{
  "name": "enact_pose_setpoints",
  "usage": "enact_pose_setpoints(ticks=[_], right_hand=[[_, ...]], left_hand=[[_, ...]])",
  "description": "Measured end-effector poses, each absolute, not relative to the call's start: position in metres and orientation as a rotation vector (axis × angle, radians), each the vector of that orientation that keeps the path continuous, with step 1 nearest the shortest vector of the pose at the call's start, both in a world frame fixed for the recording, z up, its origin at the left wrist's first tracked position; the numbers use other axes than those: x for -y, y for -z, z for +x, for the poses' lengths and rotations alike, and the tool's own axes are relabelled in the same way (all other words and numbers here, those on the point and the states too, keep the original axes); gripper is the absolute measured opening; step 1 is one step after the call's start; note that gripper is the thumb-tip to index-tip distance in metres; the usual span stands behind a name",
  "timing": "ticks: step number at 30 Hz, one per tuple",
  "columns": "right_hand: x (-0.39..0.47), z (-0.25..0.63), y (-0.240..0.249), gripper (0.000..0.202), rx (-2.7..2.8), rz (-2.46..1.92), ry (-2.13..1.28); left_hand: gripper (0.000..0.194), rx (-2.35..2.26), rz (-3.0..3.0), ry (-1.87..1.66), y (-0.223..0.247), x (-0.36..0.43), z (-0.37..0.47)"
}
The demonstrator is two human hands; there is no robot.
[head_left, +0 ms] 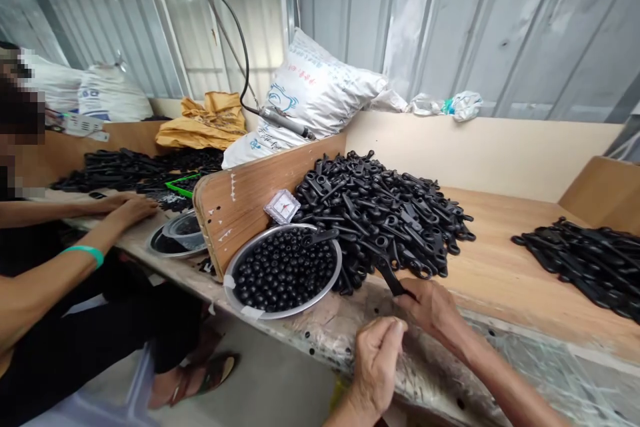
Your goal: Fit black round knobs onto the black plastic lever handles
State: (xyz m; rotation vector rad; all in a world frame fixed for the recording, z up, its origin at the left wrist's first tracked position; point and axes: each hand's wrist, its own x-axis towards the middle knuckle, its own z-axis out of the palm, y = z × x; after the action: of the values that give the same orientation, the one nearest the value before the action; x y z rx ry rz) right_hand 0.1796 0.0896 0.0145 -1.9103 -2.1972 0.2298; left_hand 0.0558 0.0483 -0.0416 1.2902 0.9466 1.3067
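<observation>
1. Right hand (427, 307): fingers closed round the near end of one black part (390, 276); grip surface hidden.
2. Black part, held: slanting from the fingers to the near edge of the large pile (373, 203), right of the bowl (295, 313). Contact with the pile: cannot tell.
3. Left hand (377, 357): just beside the right, fingers curled in, thumb over them. Contents, if any: cannot tell.
4. Bowl: metal, filled with black balls (280, 273); one loose part (321, 237) lies over its far rim.
5. Small pile (585, 267): similar parts, well apart, at right.
6. Clock (283, 206): behind the bowl, by the divider (250, 197).
7. Step, as judged: handling a single part at the pile's edge.
8. Next move, as judged: calls for a secure hold and clearance from neighbouring parts.
</observation>
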Motion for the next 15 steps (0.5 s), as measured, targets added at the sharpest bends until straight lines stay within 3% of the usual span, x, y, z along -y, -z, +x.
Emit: enact_pose_setpoints(ticks=[4, 7, 10, 15], right_hand=[[-0.051, 0.199, -0.019, 0.02, 2.223, -1.547, 0.223], [-0.03, 0.196, -0.02, 0.025, 2.264, -1.106, 0.559], [-0.018, 0.181, -0.02, 0.027, 2.344, -0.863, 0.652], [-0.017, 0.147, -0.016, 0.029, 2.436, -0.716, 0.438]], left_hand=[[0.057, -0.956, 1.103, -1.188, 0.028, -0.05, 0.057], [0.077, -0.78, 0.92, -0.811, 0.021, -0.041, 0.054], [0.089, -0.438, 0.644, -0.466, 0.029, -0.025, 0.045], [0.067, -0.377, 0.488, -0.563, 0.061, -0.012, 0.011]])
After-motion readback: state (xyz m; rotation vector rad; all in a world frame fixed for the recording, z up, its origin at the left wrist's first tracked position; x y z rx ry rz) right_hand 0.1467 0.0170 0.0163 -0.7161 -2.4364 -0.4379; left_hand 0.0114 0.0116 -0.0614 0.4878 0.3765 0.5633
